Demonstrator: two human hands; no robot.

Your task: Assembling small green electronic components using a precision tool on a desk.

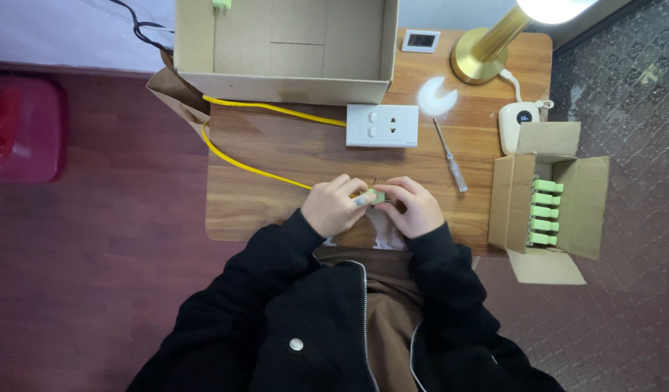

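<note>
Both hands meet near the table's (276, 156) front edge: the left hand (333, 207) and right hand (414, 207) pinch a small green plug (378, 196) between their fingertips, with a yellow cable (265, 173) trailing toward the back-left corner. Off the right edge, a small open carton (588, 207) holds a row of green plugs (545, 212). At the back edge, a big cardboard box (283, 86) holds one green piece (222, 4) in its far corner.
</note>
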